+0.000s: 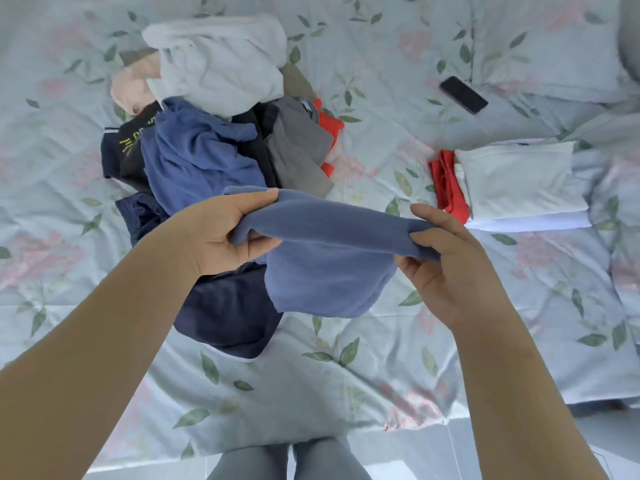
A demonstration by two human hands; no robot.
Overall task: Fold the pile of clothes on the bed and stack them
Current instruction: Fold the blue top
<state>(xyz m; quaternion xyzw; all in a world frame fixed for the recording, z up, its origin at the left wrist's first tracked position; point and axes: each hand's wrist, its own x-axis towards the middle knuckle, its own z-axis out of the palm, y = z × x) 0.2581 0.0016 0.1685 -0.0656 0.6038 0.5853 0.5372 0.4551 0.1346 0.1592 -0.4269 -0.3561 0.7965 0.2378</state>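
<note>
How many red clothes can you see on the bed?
2. One red garment pokes out of the unfolded pile's right side; another red garment lies folded beside the white folded garment. More may be buried.

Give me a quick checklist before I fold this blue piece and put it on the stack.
1. Left hand grips blue garment: ok.
2. Right hand grips the other end: ok.
3. Top edge taut between hands: ok.
4. Garment clear of unfolded pile: cannot tell, lower part overlaps the navy piece.
5. Folded stack tidy on top: ok.
6. Phone away from stack: ok.
</note>
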